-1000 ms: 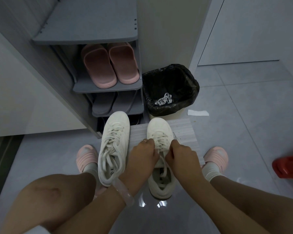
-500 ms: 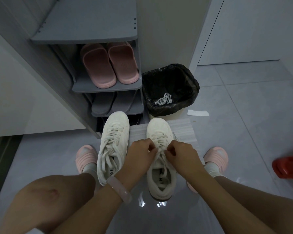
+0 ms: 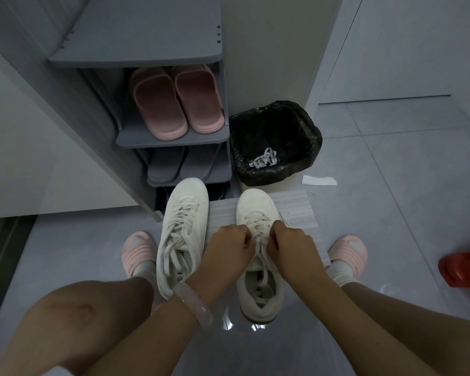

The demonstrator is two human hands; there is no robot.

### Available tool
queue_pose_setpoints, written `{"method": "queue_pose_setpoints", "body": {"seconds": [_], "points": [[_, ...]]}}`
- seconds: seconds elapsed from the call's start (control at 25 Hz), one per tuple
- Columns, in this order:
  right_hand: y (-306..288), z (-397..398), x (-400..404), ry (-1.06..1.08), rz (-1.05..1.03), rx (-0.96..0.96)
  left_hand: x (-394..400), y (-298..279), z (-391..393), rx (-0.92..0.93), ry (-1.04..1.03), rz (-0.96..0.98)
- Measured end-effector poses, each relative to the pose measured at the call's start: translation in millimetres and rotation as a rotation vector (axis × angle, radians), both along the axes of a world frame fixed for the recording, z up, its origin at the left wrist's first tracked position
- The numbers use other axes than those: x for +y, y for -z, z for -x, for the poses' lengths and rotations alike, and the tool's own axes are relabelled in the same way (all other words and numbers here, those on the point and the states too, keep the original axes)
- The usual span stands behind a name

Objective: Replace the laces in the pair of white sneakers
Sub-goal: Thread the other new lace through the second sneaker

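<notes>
Two white sneakers stand side by side on the floor, toes pointing away. The left sneaker [image 3: 183, 226] is fully laced, its loose lace ends lying over the opening. Over the middle of the right sneaker [image 3: 257, 210], my left hand [image 3: 228, 246] and my right hand [image 3: 292, 245] each pinch a strand of its white lace [image 3: 258, 226], fingers curled. The lace runs down between my hands toward the shoe's opening. A bundle of old white laces [image 3: 263, 160] lies in the black-lined bin [image 3: 310, 137].
A grey shoe rack [image 3: 174, 139] behind the sneakers holds pink slippers [image 3: 177, 104] and grey slippers. White foam sheet [image 3: 299, 210] lies under the right sneaker. A paper scrap [image 3: 319, 180] sits by the bin. A red object [image 3: 464, 267] is at the right edge. My feet wear pink slippers.
Both hands have moved slightly up the right sneaker toward the toe and closer together, still pinching the lace. The sneakers have stayed in place.
</notes>
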State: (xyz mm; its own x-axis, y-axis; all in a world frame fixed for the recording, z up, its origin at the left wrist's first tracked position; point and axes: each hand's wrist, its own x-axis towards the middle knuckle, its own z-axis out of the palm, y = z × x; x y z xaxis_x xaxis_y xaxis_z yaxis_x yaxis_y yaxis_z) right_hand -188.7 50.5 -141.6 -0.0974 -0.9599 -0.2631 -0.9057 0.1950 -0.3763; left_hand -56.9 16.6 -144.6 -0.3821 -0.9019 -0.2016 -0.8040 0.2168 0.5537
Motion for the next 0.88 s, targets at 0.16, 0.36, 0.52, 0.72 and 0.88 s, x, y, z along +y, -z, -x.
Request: {"method": "queue_pose_setpoints", "body": {"seconds": [0.16, 0.36, 0.52, 0.72, 0.88], "points": [[-2.2, -1.1, 1.3, -0.022, 0.006, -0.006, 2.0, 3.2, 2.4, -0.06, 0.014, 0.03], [0.1, 0.1, 0.0, 0.008, -0.007, -0.029, 3.2, 0.6, 6.5, -0.008, -0.055, 0.051], [2.6, 0.7, 0.0, 0.014, -0.011, -0.044, 3.2, 2.2, 4.3, 0.019, -0.087, 0.053], [3.3, 0.2, -1.0, 0.003, -0.007, -0.022, 2.9, 2.4, 3.9, 0.024, -0.074, 0.066], [3.2, 2.0, -2.4, -0.008, 0.0, -0.01, 2.4, 2.8, 3.6, 0.006, -0.046, 0.081]]}}
